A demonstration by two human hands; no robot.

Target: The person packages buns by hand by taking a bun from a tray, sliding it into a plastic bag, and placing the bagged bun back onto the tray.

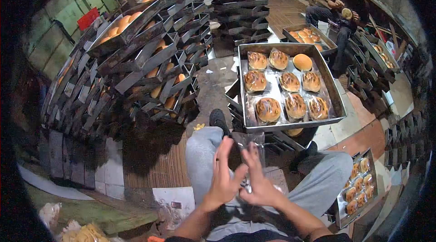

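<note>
Above my lap, my left hand (222,178) and my right hand (261,180) are close together, fingers stretched forward and a little apart. A clear plastic bag (255,141) is at the fingertips of my right hand; whether the fingers grip it I cannot tell. Just beyond the hands stands a metal tray (293,127) with several buns, most in clear wrappers with brown markings. One plain golden bun (302,62) at the tray's back right looks unwrapped.
Tall stacks of metal trays (136,62) with buns rise at the left, with another stack (240,8) behind. A co-worker (347,1) sits at the back right, holding a round bun. A tray of wrapped buns (359,187) lies at the lower right.
</note>
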